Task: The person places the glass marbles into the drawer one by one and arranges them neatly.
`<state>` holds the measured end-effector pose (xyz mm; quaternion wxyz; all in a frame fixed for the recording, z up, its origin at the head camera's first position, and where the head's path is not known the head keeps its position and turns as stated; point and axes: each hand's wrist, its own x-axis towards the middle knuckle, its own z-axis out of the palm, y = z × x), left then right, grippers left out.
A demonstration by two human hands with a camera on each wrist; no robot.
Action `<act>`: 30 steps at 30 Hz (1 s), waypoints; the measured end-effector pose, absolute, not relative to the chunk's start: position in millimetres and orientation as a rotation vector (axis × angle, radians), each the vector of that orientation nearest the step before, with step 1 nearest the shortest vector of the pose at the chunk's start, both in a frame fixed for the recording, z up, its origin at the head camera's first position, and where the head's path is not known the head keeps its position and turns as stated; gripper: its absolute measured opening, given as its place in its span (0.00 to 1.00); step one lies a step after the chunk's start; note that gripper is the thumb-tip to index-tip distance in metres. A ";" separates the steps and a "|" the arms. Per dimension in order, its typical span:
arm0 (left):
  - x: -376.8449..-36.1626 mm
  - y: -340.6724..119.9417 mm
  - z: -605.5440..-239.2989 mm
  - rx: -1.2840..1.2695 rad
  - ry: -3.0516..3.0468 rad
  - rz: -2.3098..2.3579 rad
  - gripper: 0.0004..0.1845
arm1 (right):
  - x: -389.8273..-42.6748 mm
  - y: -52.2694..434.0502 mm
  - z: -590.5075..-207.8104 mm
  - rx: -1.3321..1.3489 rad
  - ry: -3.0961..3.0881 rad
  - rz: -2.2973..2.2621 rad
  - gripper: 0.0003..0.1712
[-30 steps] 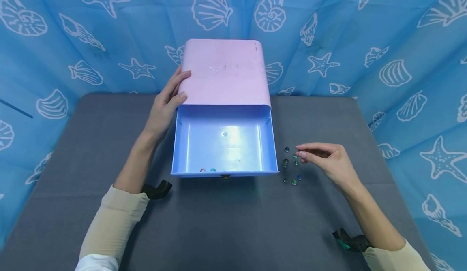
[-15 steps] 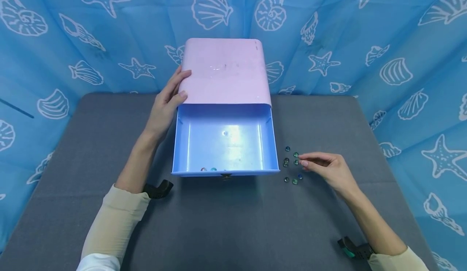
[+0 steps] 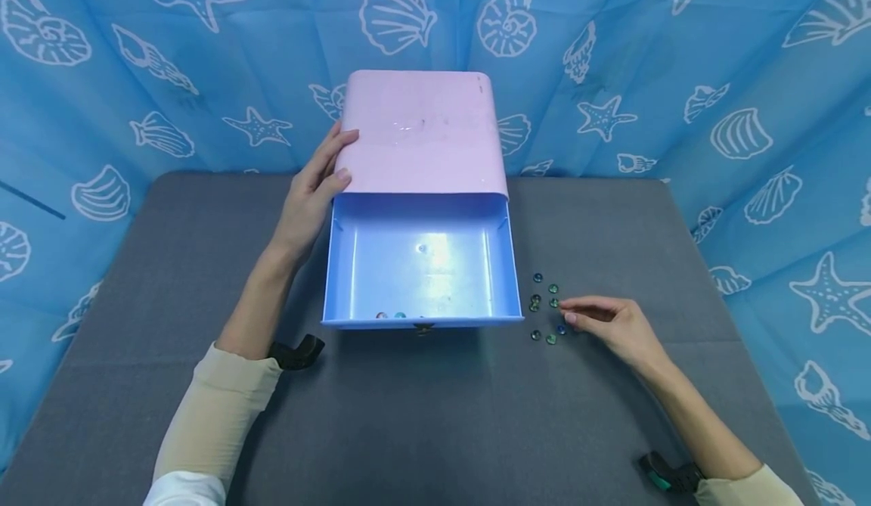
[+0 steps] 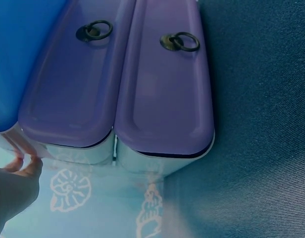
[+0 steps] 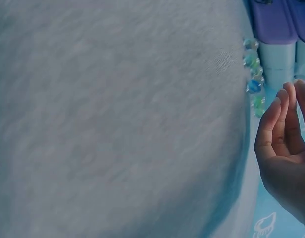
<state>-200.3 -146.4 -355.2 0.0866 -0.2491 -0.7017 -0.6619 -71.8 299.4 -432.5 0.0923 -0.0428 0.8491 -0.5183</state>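
A pink drawer box (image 3: 418, 131) stands at the middle back, its blue top drawer (image 3: 381, 256) pulled out. My left hand (image 3: 306, 192) rests on the box's left edge, thumb and forefinger lying on the pink top. Two lower purple drawers (image 4: 165, 74) with ring pulls show in the left wrist view. Inside the blue drawer, a few marbles (image 3: 400, 315) lie along the front wall. My right hand (image 3: 612, 328) is beside several loose glass marbles (image 3: 552, 339) right of the box, fingertips close to a green marble (image 3: 554, 303). Nothing shows between its thumb and fingers.
A grey cloth (image 3: 422, 415) covers the table. Behind and at both sides hangs a blue curtain (image 3: 599, 29) with white seashells and starfish. Black bands (image 3: 670, 474) sit on both forearms.
My right hand has moved down and slightly right along the loose marbles, from the upper ones to the middle of the group. My left hand stays on the box.
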 end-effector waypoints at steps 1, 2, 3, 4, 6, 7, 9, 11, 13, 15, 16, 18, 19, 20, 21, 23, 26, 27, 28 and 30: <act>-199.9 -146.7 -355.5 -0.739 -2.093 -1.972 0.26 | -71.4 300.4 -434.1 -0.123 2.516 -1.531 0.17; -199.6 -146.9 -356.0 -0.737 -2.094 -1.973 0.26 | -70.7 301.2 -435.4 -0.120 2.513 -1.523 0.17; -199.4 -147.1 -356.4 -0.732 -2.096 -1.971 0.26 | -70.1 302.2 -436.6 -0.119 2.510 -1.516 0.18; -199.4 -147.3 -356.7 -0.731 -2.098 -1.972 0.26 | -69.4 303.3 -437.7 -0.121 2.505 -1.514 0.18; -199.3 -147.3 -357.2 -0.728 -2.098 -1.975 0.26 | -68.4 305.7 -440.0 -0.128 2.493 -1.516 0.18; -199.5 -147.1 -357.4 -0.727 -2.100 -1.975 0.26 | -67.9 307.1 -441.0 -0.132 2.489 -1.519 0.18; -200.0 -146.5 -357.4 -0.733 -2.093 -1.980 0.26 | -67.4 309.5 -442.5 -0.140 2.486 -1.518 0.18; -200.2 -146.1 -357.1 -0.744 -2.087 -1.980 0.26 | -67.4 311.6 -444.0 -0.140 2.473 -1.515 0.18; -200.5 -145.9 -357.2 -0.752 -2.086 -1.978 0.26 | -67.6 313.5 -445.2 -0.135 2.455 -1.502 0.19; -200.7 -145.9 -357.3 -0.758 -2.089 -1.974 0.26 | -68.3 314.9 -445.8 -0.116 2.424 -1.492 0.19; -200.8 -145.9 -357.3 -0.759 -2.090 -1.972 0.26 | -68.7 315.5 -446.0 -0.109 2.413 -1.483 0.19; -201.1 -145.8 -356.8 -0.755 -2.083 -1.977 0.26 | -70.1 316.1 -445.9 -0.105 2.395 -1.470 0.20; -201.4 -145.7 -356.5 -0.756 -2.077 -1.981 0.26 | -70.9 316.3 -445.7 -0.106 2.392 -1.462 0.20; -201.6 -145.5 -356.0 -0.755 -2.071 -1.986 0.26 | -71.7 316.5 -445.5 -0.112 2.393 -1.454 0.20; -201.9 -145.2 -355.3 -0.755 -2.065 -1.990 0.26 | -72.3 316.5 -445.1 -0.119 2.399 -1.442 0.20; -202.2 -144.8 -354.3 -0.753 -2.060 -1.996 0.26 | -73.2 316.0 -444.4 -0.144 2.419 -1.412 0.19; -202.2 -144.4 -353.8 -0.742 -2.068 -1.996 0.26 | -73.8 314.3 -443.2 -0.189 2.480 -1.330 0.18; -202.1 -144.6 -354.0 -0.737 -2.071 -1.996 0.26 | -74.1 313.4 -442.8 -0.206 2.503 -1.299 0.18; -201.9 -144.8 -354.1 -0.732 -2.072 -1.996 0.26 | -74.6 312.4 -442.5 -0.221 2.526 -1.270 0.18; -201.8 -145.4 -354.7 -0.723 -2.074 -1.997 0.26 | -75.7 310.8 -442.2 -0.245 2.562 -1.222 0.17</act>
